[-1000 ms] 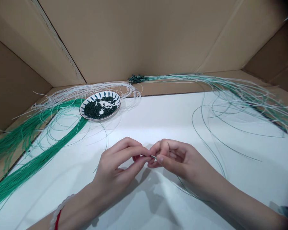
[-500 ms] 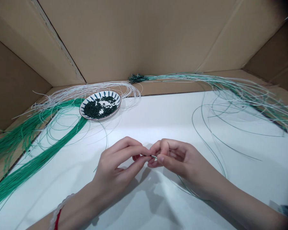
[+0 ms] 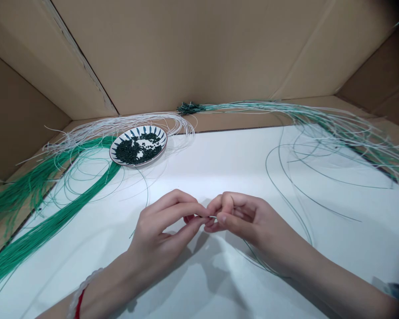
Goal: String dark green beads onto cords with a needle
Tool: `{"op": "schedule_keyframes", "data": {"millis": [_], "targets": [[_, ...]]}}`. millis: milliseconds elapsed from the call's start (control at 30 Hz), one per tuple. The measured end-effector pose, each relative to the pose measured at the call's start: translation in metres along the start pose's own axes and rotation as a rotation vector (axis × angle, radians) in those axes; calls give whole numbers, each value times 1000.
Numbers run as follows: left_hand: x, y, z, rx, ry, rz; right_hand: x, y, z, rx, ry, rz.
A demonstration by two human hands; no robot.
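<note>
My left hand [image 3: 173,221] and my right hand [image 3: 241,217] meet fingertip to fingertip over the white board. Between them a short piece of thin cord [image 3: 213,217] shows, pale and greenish, pinched from both sides. The left thumb and index finger close on one end of it; whatever else sits in that pinch is hidden. My right thumb and fingers grip the other end. Below the right hand, thin green and white strands [image 3: 257,259] trail out over the board. A patterned oval plate [image 3: 164,135] of small dark green beads [image 3: 129,153] stands beyond the left hand.
Bundles of green cord [image 3: 69,210] and white cord [image 3: 96,125] lie on the left. Along the back right stretches a bundle of green and white strands [image 3: 319,116] with a dark beaded end [image 3: 189,108]. Cardboard walls [image 3: 193,48] enclose the white board [image 3: 219,155].
The cord between the fingertips has tilted slightly, from sloping to nearly level. Both hands otherwise stay in place.
</note>
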State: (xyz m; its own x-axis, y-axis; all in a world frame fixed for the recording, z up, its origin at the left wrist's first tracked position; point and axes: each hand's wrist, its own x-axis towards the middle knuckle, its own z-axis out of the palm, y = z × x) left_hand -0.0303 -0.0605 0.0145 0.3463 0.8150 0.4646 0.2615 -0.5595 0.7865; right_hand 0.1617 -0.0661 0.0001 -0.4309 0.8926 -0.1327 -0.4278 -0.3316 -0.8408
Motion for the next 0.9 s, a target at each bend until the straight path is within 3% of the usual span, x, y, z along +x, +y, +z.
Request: {"op": "schedule_keyframes", "data": {"millis": [367,533,900], "targets": [[5,3,0,-298,-36,-451,-1,-3,2,-45,27,-13],[4,3,1,-338,-41,-488,-3,-3,2,-62,20,-25],[0,2,2,-247,-54,-393,0,-4,4,-122,39,17]]}}
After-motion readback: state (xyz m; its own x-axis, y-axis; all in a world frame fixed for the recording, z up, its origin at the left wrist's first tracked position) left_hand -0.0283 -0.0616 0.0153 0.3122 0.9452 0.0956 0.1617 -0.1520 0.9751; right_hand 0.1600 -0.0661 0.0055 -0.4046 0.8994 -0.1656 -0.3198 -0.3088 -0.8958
